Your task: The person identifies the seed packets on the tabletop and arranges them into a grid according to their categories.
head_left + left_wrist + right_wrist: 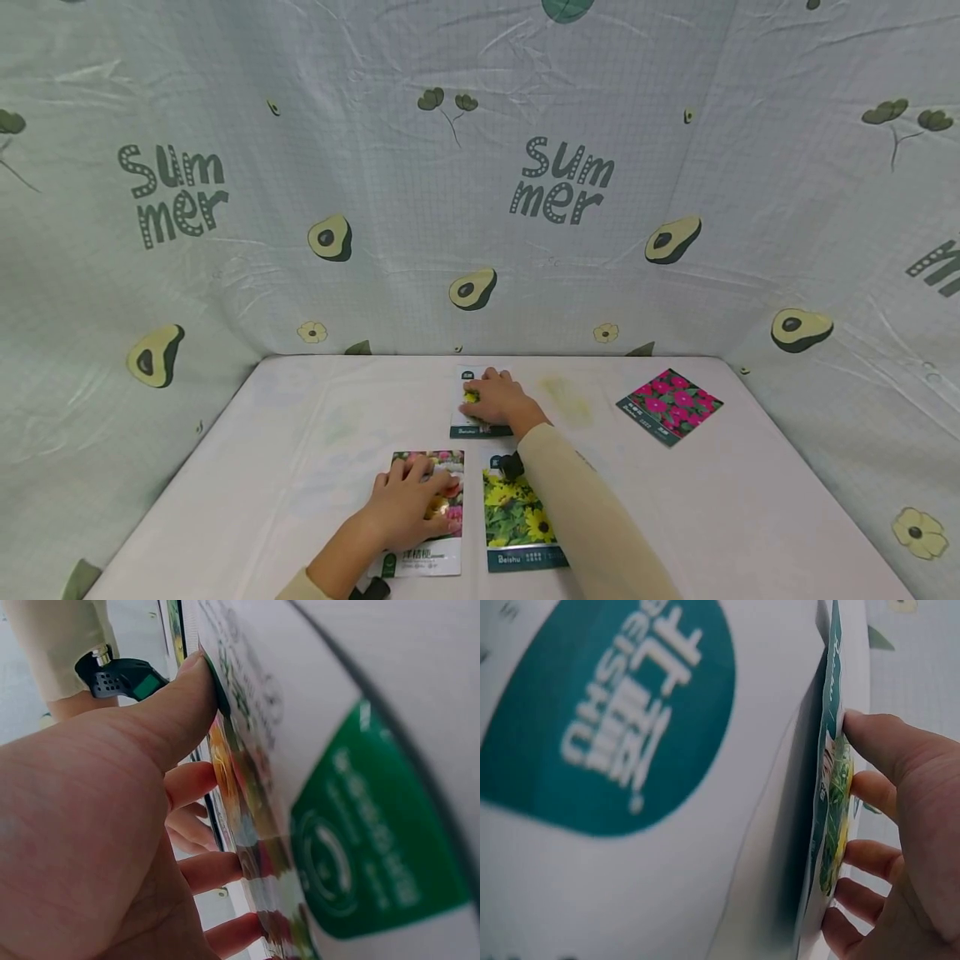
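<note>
My left hand (405, 510) rests with spread fingers on a flower seed packet (438, 565) at the front of the table. Pink and orange blooms and a white lower band show around the hand. In the left wrist view its thumb and fingertips touch the face of the packet. Farther back, my right hand (497, 398) lies on a second seed packet (463, 432) with yellow flowers and a dark teal lower band. The right wrist view has the fingertips on that packet's face. Below the right forearm is a third packet (517, 521) of yellow daisy-like flowers, partly hidden by the sleeve.
Toward the back right lies a tilted packet (671, 404) with magenta flowers. A white cloth covers the table (300, 467). Behind it hangs a pale curtain (390, 192) printed with avocados and "summer". Dark wrist cameras sit on both wrists.
</note>
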The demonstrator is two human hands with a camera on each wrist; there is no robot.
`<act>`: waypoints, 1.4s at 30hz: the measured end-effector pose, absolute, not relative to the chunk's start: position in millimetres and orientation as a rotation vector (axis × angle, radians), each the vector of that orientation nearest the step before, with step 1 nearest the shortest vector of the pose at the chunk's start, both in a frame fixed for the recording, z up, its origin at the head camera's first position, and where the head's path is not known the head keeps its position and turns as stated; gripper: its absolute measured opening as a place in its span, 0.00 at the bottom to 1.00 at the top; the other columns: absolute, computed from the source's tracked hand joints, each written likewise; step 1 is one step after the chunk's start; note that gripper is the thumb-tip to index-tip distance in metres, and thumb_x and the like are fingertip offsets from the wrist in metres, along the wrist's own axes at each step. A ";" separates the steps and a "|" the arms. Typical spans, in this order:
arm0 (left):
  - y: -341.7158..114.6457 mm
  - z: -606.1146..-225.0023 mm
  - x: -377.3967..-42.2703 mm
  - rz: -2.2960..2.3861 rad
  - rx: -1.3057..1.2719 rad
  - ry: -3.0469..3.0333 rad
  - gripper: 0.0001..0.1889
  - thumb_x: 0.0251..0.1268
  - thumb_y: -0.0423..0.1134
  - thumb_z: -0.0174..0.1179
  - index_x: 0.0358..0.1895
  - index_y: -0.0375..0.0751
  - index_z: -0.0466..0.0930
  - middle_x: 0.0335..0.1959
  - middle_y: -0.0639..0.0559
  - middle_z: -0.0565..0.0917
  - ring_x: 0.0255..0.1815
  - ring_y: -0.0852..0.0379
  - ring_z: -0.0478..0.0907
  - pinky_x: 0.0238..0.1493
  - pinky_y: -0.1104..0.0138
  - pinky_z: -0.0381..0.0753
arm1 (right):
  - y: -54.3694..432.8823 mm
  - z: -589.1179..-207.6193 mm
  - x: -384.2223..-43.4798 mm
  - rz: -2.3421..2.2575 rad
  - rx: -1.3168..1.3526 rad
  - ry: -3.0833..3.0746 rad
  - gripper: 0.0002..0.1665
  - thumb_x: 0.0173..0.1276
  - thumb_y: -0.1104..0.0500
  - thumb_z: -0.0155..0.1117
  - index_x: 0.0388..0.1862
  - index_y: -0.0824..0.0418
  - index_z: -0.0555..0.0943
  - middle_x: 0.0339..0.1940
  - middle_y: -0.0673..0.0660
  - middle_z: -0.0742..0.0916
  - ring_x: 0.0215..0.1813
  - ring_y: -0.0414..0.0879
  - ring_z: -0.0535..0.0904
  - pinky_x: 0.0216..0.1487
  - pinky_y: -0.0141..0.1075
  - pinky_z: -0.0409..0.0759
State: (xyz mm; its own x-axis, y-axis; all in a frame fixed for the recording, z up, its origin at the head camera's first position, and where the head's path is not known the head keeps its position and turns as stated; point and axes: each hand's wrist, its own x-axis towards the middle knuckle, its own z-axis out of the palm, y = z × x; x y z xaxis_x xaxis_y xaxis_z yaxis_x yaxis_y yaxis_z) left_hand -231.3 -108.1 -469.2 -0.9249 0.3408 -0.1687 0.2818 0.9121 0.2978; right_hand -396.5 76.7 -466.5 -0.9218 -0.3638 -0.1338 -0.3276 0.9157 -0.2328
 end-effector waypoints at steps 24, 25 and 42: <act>-107.2 -467.1 -231.2 0.369 0.464 2.858 0.31 0.60 0.62 0.69 0.66 0.59 0.76 0.70 0.44 0.70 0.68 0.35 0.62 0.63 0.34 0.63 | 56.3 -470.7 -400.4 -0.271 -0.545 2.908 0.34 0.76 0.33 0.55 0.78 0.39 0.70 0.75 0.56 0.72 0.75 0.57 0.65 0.76 0.54 0.65; -107.3 -467.2 -231.2 0.369 0.465 2.858 0.31 0.60 0.62 0.69 0.66 0.60 0.76 0.70 0.44 0.70 0.68 0.35 0.62 0.63 0.34 0.63 | 55.4 -471.5 -400.7 -0.270 -0.543 2.909 0.35 0.76 0.33 0.54 0.78 0.39 0.70 0.75 0.56 0.72 0.75 0.57 0.65 0.76 0.54 0.65; -108.1 -470.7 -231.9 0.393 0.505 2.848 0.29 0.63 0.61 0.68 0.66 0.61 0.76 0.69 0.44 0.69 0.68 0.34 0.62 0.61 0.34 0.63 | 45.4 -473.5 -401.9 -0.317 -0.506 2.936 0.34 0.75 0.33 0.57 0.75 0.42 0.72 0.75 0.55 0.73 0.74 0.56 0.67 0.75 0.53 0.65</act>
